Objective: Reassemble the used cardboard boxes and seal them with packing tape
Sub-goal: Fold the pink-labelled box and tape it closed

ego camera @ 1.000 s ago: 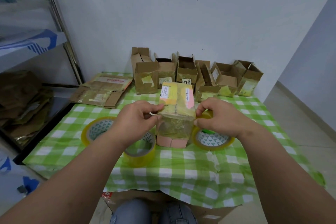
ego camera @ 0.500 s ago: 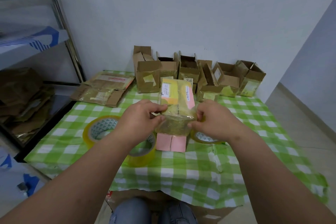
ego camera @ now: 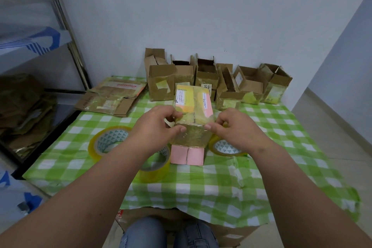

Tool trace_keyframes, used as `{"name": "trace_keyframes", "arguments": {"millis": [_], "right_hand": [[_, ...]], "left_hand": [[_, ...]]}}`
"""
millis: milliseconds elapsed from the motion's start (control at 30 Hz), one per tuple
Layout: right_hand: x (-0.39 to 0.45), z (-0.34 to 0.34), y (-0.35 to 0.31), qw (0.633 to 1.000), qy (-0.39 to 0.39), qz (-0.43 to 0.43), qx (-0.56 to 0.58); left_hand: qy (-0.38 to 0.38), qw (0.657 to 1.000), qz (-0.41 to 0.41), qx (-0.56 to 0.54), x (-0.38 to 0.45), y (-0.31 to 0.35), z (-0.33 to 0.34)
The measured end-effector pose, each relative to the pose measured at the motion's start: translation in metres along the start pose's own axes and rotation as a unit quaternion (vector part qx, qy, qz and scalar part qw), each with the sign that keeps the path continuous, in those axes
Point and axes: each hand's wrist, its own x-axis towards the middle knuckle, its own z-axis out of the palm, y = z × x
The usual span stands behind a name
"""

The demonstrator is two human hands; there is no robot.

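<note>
Nearest the camera, two knees in blue jeans showed below the table edge, with brown cardboard beneath the hanging green checked tablecloth. Both forearms reached forward over the cloth to a small pink and yellow box that stood on the table between the hands. The left hand gripped the box's left top edge, thumb on the near face and fingers curled over the top. The right hand pinched the right top edge the same way, thumb tip pressed on the near face. Clear yellowish tape covered the near face under both thumbs; the box's top flaps lay closed, so its contents could not be seen.

Just below the left hand stood a roll of tape, and left of it a second tape roll lay flat. A third tape roll lay just under the right wrist, beside the box.

Beyond the grip, against the wall, stood a row of brown cardboard boxes, their top flaps open; the interiors that showed looked dark and held nothing visible. Left of that row, beyond the left hand, lay flattened cardboard. Further left stood a metal shelf with more flattened cardboard piled low.
</note>
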Motion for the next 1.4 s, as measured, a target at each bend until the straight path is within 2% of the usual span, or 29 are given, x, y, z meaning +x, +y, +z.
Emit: {"name": "trace_keyframes", "arguments": {"millis": [300, 433, 567, 700, 833, 967, 1200, 1333, 1400], "right_hand": [[0.005, 0.013, 0.006, 0.992, 0.036, -0.045, -0.112], [0.006, 0.016, 0.002, 0.991, 0.054, -0.036, -0.116], [0.008, 0.019, -0.003, 0.987, 0.018, -0.045, -0.153], [0.009, 0.003, 0.004, 0.999, -0.021, -0.003, -0.040], [0.005, -0.014, 0.015, 0.995, -0.068, 0.073, -0.009], [0.000, -0.018, 0.019, 0.988, -0.049, 0.084, 0.121], [-0.016, -0.022, 0.020, 0.936, -0.029, 0.030, 0.350], [-0.018, -0.019, 0.016, 0.905, -0.020, 0.026, 0.425], [-0.020, -0.010, 0.007, 0.897, -0.029, 0.026, 0.440]], "left_hand": [[0.011, 0.997, 0.054, 0.046, 0.000, -0.007, 0.009], [0.036, 0.997, 0.033, 0.055, 0.005, -0.002, 0.018], [0.031, 0.998, 0.030, 0.050, 0.003, -0.013, 0.017], [0.026, 0.998, 0.030, 0.041, 0.008, -0.019, 0.012], [0.009, 0.998, 0.043, 0.035, 0.018, -0.022, 0.006], [0.026, 0.998, 0.055, -0.030, 0.026, -0.015, 0.000], [0.031, 0.989, 0.022, -0.143, 0.041, 0.005, -0.022], [0.046, 0.989, -0.004, -0.144, 0.050, 0.008, -0.019], [0.041, 0.996, -0.031, -0.068, 0.054, 0.006, -0.009]]}}
